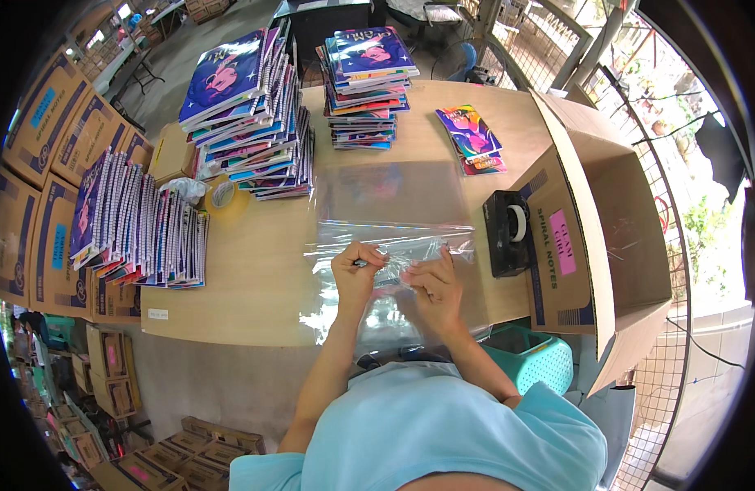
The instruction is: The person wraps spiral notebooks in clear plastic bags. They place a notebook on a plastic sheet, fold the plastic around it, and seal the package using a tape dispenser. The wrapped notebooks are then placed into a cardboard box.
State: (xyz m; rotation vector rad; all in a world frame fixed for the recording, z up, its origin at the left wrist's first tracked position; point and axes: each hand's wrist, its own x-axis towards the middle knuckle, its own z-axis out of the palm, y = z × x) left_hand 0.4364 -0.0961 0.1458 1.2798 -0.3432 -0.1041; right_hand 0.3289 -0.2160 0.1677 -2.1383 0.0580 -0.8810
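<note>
Pinching the clear plastic film between thumb and fingers, the left hand and the right hand are positioned close together. The film lies on the table, directly in front of the torso, left of the black tape dispenser. Stacked spiral notebooks stand farther left; an open carton stands right of the dispenser.

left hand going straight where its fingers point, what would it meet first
The left hand, touching the clear plastic, would likely meet the right hand first; depth is unclear.
</note>
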